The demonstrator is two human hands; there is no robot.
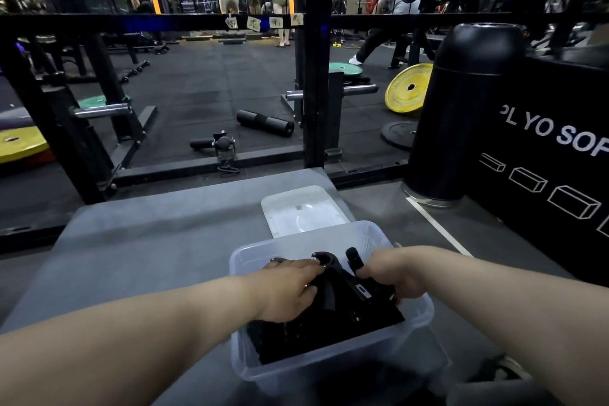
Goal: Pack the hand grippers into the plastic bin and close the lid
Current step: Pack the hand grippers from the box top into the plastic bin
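A clear plastic bin [359, 234] stands on a grey mat, low in the middle of the head view. Black hand grippers [342, 300] lie inside it in a pile. My left hand [290, 290] lies flat on top of the pile, fingers stretched toward a gripper's ring end. My right hand [392, 273] reaches into the bin's right side and grips the black handle of one hand gripper [354, 259], which sticks up. The bin's clear lid [303, 211] lies flat on the mat just behind the bin.
The grey mat [148, 241] spreads to the left and behind. A tall black cylinder [461, 115] and a black plyo box [553, 148] stand on the right. A black rack frame [313, 76], weight plates and a foam roller [265, 123] lie beyond. People stand far off.
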